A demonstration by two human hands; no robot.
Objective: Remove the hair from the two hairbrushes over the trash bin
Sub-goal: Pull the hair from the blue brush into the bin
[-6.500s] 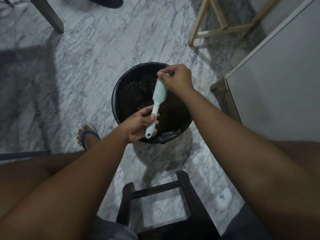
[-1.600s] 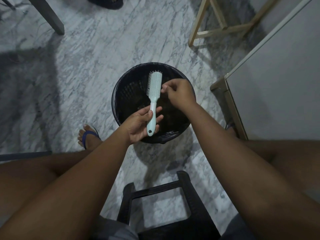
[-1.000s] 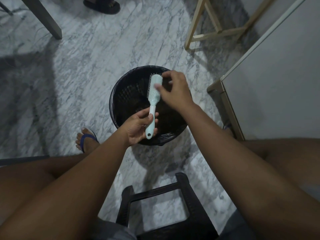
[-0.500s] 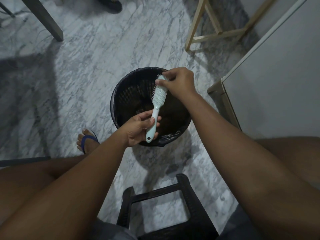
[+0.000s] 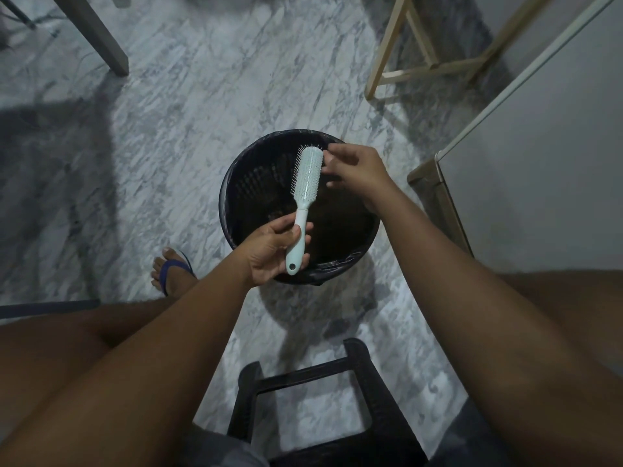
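One pale mint plastic hairbrush [image 5: 306, 176] hung over the round black lined trash bin [image 5: 223, 203], its head pointing far and well inside the rim. The left hand [image 5: 269, 252] gripped the handle above the bin's near edge. The right hand [image 5: 354, 171], fingers curled and tips drawn together, sat just beside the bristles' right side; whether it pinched hair could not be told. Open grey-veined marble floor [image 5: 188, 136] spread left and far. A white cabinet [image 5: 539, 163] closed the right, a pale wooden frame [image 5: 386, 48] stood far right, a black plastic stool [image 5: 303, 375] lay near, and a foot in a blue sandal [image 5: 168, 274] rested near left.
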